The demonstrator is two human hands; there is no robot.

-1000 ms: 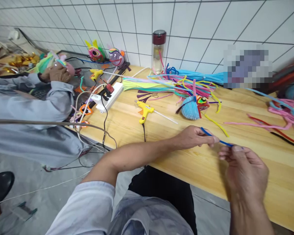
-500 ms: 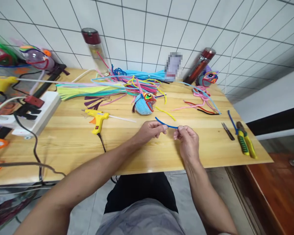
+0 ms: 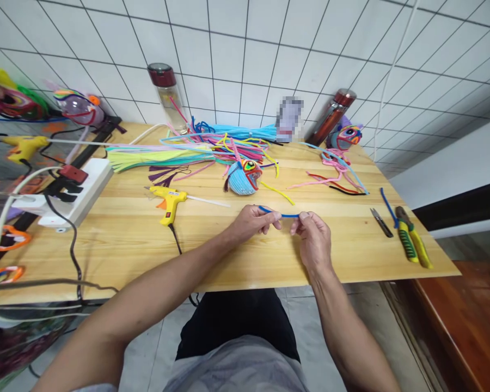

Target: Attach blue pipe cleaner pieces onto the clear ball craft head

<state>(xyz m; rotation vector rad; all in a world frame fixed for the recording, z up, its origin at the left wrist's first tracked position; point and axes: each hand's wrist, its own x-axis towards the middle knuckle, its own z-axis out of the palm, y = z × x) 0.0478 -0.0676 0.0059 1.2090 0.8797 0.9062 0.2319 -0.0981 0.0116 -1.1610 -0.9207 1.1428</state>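
Both hands hold one short blue pipe cleaner [image 3: 286,214] just above the wooden table [image 3: 212,250]. My left hand [image 3: 255,222] pinches its left end, and my right hand [image 3: 313,239] pinches its right end. The piece runs nearly straight between the fingertips. Behind the hands lies a light-blue pipe-cleaner fish head [image 3: 243,177] with a red mouth and a colourful eye. A loose yellow pipe cleaner [image 3: 278,193] lies between that fish head and my hands.
A yellow glue gun [image 3: 170,198] lies left of my hands, its cord running off the front edge. A heap of coloured pipe cleaners [image 3: 196,148] and two bottles [image 3: 166,97] stand at the back. Small snips [image 3: 381,222] and green-handled pliers [image 3: 410,244] lie at right. A power strip [image 3: 75,191] sits at left.
The view swung from the left side of the table to straight ahead. The blue pipe cleaner, curved half a second ago, now runs nearly straight between my hands.
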